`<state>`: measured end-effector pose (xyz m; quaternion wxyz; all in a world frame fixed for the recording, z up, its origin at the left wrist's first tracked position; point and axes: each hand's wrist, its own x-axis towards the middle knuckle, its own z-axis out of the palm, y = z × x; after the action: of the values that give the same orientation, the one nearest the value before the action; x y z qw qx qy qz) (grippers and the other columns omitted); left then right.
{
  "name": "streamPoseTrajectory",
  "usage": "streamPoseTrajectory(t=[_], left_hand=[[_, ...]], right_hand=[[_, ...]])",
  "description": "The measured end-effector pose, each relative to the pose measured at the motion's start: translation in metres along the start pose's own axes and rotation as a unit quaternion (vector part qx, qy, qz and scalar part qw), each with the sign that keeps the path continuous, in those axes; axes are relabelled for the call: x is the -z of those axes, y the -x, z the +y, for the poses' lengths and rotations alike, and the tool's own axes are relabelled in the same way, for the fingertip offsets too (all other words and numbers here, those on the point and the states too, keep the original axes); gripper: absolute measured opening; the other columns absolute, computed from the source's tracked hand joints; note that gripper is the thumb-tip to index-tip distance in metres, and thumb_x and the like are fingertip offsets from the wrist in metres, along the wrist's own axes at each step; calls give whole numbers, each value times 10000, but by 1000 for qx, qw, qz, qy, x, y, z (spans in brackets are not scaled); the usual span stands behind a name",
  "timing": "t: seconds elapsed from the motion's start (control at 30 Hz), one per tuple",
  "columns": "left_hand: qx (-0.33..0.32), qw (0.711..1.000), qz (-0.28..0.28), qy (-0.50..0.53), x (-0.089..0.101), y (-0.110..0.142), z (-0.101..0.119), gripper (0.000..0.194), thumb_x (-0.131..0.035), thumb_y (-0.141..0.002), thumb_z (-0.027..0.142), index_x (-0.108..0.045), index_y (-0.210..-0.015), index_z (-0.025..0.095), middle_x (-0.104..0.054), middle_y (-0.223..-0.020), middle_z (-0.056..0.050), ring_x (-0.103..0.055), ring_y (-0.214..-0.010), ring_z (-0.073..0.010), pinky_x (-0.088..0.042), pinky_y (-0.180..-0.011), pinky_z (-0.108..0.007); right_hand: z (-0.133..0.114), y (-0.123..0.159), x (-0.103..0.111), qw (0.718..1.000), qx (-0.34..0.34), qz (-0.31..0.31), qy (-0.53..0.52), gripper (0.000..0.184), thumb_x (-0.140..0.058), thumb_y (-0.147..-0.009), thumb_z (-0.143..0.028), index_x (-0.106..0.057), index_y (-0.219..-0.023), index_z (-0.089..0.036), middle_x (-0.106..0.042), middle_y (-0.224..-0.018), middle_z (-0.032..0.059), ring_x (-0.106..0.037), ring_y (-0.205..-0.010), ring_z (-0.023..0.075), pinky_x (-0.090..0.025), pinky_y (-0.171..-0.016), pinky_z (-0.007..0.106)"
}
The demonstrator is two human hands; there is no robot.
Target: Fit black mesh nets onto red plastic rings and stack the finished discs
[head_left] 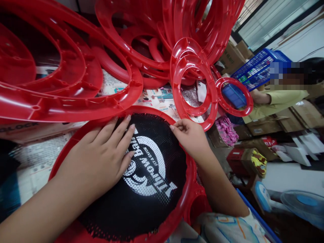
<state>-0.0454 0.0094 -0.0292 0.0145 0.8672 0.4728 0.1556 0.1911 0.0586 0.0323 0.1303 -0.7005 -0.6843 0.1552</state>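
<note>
A round black mesh sheet (162,141) with white printed lettering lies inside a red plastic ring (188,189) in front of me. My left hand (101,152) rests flat on the mesh's left part, fingers stretched out and tips near its far edge. At the far right edge, my right hand (188,135) is closed, thumb and curled fingers pinching the mesh's border beside the ring's rim. What lies between those fingertips is mostly hidden.
Large red rings (121,101) are heaped across the far side, with smaller red rings (194,84) leaning at their right. A person in a yellow top (283,101) is near a blue crate (263,64). Cardboard boxes (265,121) and a fan (303,200) stand at right.
</note>
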Motion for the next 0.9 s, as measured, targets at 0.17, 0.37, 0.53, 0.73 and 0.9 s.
streamPoseTrajectory(t=[0.17,0.37,0.53,0.73,0.9], left_hand=[[15,999,-26,38,2,0,0,555,-291,-933,267,-407,-1430,51,-312,-1541,-211,-355,-1385,-434,-402,-977,-608],[21,997,-48,54,5,-1,0,560,-249,-931,241,-405,-1431,42,-323,-1537,-207,-339,-1393,-433,-390,-986,-629],[7,999,-25,24,5,-1,1,564,-245,-944,266,-421,-1408,-2,-312,-1527,-238,-382,-1355,-467,-428,-924,-616],[4,1000,-14,22,5,-2,0,560,-249,-947,269,-439,-1394,-9,-312,-1523,-239,-394,-1345,-472,-436,-917,-621],[27,996,-64,55,9,-2,0,591,-188,-945,285,-407,-1423,17,-296,-1547,-200,-329,-1399,-438,-400,-978,-642]], right_hand=[[1,27,3,1000,-7,9,-23,103,-671,-796,-282,-673,-755,-187,-700,-728,21,-600,-646,143,-419,-619,272],[-14,25,-2,998,-12,-6,55,134,-699,-790,-277,-712,-879,-177,-702,-724,30,-608,-652,161,-415,-639,287],[-7,15,4,998,2,-5,55,156,-593,-848,-222,-722,-916,-166,-696,-737,41,-616,-696,175,-426,-667,289],[-6,18,17,996,22,-17,86,203,-500,-895,-186,-697,-936,-159,-711,-925,95,-632,-872,216,-436,-811,332],[-13,24,16,998,46,-31,34,195,-425,-927,-200,-577,-805,-187,-657,-863,59,-588,-791,174,-420,-730,294]])
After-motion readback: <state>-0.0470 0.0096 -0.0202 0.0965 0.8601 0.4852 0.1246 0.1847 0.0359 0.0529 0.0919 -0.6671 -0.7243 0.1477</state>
